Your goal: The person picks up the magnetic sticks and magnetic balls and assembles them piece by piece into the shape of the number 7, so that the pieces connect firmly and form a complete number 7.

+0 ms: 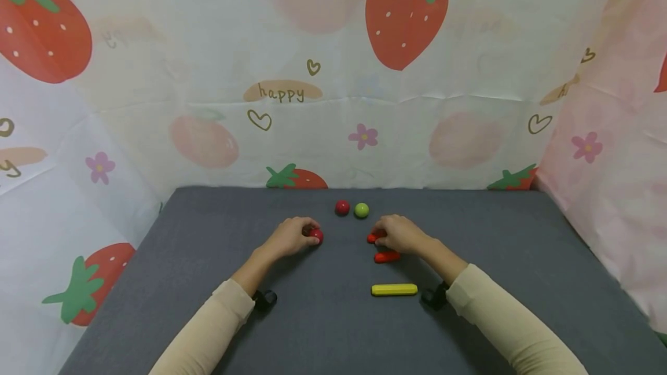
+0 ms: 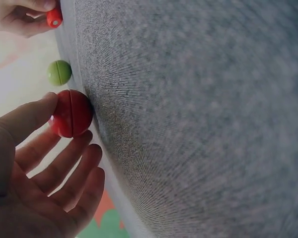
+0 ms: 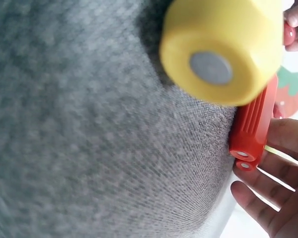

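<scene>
Head view: landmark, green ball (image 1: pixel 362 210). Left hand (image 1: pixel 298 236) pinches a red ball (image 1: pixel 318 235) left of landmark, person's side; right hand (image 1: pixel 400 234), nearer landmark, grips a red stick (image 1: pixel 372 238) just right, person's side, long axis roughly sideways.

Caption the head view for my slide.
Left hand holding a red ball, right hand gripping a red rod, with a green ball and yellow rod nearby.
</scene>
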`<state>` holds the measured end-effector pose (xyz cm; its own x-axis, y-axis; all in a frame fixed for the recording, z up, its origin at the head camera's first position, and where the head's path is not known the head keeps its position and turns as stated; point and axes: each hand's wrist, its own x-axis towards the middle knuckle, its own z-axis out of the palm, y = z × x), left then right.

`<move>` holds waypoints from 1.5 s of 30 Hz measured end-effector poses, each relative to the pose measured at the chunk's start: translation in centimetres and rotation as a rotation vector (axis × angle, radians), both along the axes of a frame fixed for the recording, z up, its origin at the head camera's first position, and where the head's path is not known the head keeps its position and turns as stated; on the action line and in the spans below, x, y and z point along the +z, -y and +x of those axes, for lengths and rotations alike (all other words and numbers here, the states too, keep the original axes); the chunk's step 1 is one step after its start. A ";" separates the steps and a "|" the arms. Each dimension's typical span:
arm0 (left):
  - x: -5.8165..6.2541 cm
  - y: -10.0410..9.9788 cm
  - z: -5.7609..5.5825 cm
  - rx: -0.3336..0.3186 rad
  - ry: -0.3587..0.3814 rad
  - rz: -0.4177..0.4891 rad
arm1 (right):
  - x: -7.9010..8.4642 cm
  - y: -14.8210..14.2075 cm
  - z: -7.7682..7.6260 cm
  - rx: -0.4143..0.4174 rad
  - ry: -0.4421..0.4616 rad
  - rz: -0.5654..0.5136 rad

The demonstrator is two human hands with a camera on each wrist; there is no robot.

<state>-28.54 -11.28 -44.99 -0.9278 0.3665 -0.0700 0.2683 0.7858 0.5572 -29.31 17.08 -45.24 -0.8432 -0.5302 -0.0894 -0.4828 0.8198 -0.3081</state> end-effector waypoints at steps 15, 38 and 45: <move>-0.2 0.0 -0.2 0.017 -0.008 -0.024 | 0.6 0.5 -0.6 -0.003 0.006 -0.014; -0.8 -0.1 -0.4 0.034 -0.005 -0.022 | 1.3 5.2 -1.5 0.058 -0.022 -0.014; -0.7 -0.1 -0.4 0.035 -0.003 -0.017 | 1.2 6.5 -1.3 0.078 -0.023 -0.014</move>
<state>-28.91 -11.18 -45.74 -0.9403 0.3326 -0.0728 0.2424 0.8042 0.5427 -30.64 10.60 -44.03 -0.8011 -0.5953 -0.0627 -0.5521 0.7753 -0.3068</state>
